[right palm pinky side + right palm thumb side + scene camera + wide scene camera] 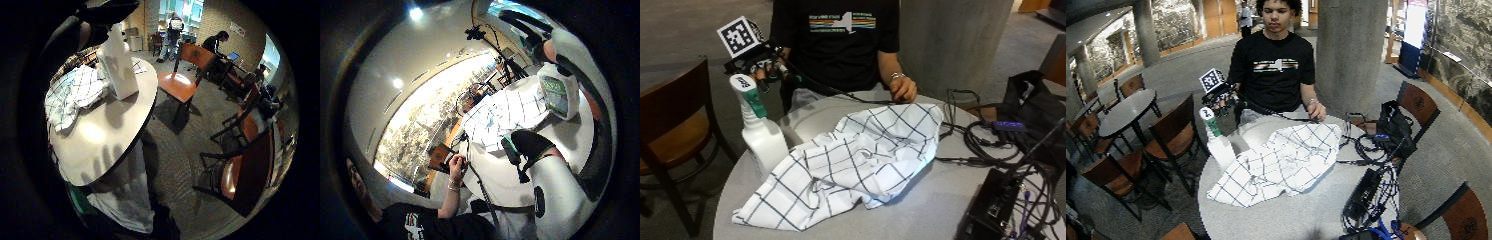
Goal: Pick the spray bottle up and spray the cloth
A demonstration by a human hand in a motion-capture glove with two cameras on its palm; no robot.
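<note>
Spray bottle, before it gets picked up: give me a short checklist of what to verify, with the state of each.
1. Bottle upright on the table: ok.
2. Right hand above the bottle's nozzle, not yet gripping it: ok.
3. Fingers spread enough to take the neck: cannot tell.
4. Cloth lies beside the bottle, within spraying range: ok.
5. Nozzle aimed at the cloth: cannot tell.
6. Bare hand rests at the table's far edge, clear of the bottle: ok.
</note>
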